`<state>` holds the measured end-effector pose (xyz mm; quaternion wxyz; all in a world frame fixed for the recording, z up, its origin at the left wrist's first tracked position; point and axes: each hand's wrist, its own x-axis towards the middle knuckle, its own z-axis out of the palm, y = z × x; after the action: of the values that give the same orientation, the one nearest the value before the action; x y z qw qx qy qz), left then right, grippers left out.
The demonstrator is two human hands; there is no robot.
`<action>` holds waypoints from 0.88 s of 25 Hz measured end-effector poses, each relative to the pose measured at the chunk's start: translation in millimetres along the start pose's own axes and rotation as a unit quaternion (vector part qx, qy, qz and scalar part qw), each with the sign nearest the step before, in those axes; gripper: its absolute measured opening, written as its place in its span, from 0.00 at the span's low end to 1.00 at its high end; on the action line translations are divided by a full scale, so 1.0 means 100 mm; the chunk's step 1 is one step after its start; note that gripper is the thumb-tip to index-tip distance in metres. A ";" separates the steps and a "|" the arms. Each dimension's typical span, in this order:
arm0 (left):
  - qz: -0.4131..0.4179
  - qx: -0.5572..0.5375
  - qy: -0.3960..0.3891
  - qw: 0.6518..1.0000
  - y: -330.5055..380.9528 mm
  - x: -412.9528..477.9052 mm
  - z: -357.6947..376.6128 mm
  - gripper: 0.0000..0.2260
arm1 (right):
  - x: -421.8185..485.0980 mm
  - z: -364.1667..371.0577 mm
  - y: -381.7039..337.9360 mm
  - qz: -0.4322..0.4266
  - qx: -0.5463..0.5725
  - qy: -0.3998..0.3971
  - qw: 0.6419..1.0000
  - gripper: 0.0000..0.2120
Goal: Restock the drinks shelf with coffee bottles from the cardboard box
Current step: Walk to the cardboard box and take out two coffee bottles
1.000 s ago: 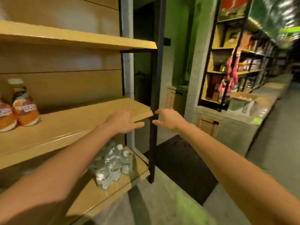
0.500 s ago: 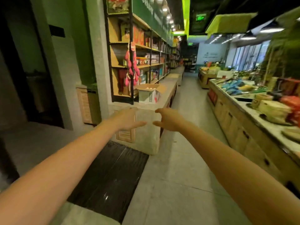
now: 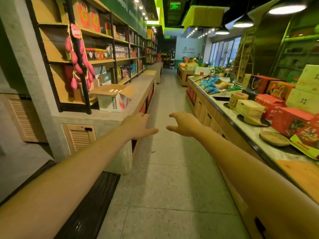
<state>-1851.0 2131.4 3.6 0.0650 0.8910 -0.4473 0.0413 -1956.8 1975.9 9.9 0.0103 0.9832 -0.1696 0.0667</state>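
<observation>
While the aisle floor (image 3: 172,169) ran long and pale between the two sides of the shop, tall wooden shelving (image 3: 107,47) filled the left wall, packed with boxes and jars, and a string of pink sweet-potato shapes (image 3: 76,66) hung from its black upright. Along the right side a long display tabletop (image 3: 245,133) carried red gift boxes (image 3: 291,121), pale woven cartons (image 3: 250,107) and a flat round basket (image 3: 274,138) close to its near end. Below the left shelving ran a grey stone tabletop (image 3: 138,94), with a louvred vent (image 3: 79,137) set in its near face and a black floor mat (image 3: 89,204) lying in front of that.

The cardboard box (image 3: 114,99) stood on that grey tabletop near its near end, pushed back against the foot of the shelving, its flaps spread wide. White bottle caps (image 3: 114,90) showed in a tight cluster inside it; the bottles beneath them were hidden by the box walls.

Both bare arms stretched forward over the aisle. The left hand (image 3: 138,126) was empty, fingers loosely extended and thumb pointing right, floating in front of the tabletop's aisle-side edge, well short of the box. The right hand (image 3: 185,124) was empty too, its fingers curled in a loose claw, thumb aimed at the left one with a small gap between them.
</observation>
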 end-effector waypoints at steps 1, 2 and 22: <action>0.005 0.011 -0.003 1.000 -0.08 0.29 0.05 0.30 | 0.25 0.06 0.08 -0.002 -0.001 0.003 1.000 0.30; 0.009 0.020 -0.003 1.000 -0.18 0.58 0.10 0.29 | 0.51 0.11 0.16 0.000 -0.001 0.004 1.000 0.30; 0.051 0.062 0.002 0.997 -1.23 6.48 0.91 0.37 | 5.88 0.81 2.60 0.028 -0.056 0.002 0.998 0.29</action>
<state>-1364.3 1677.5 -10.4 0.0089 0.8691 -0.4889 0.0742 -1484.6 1532.2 8.6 0.0639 0.9757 -0.2010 0.0593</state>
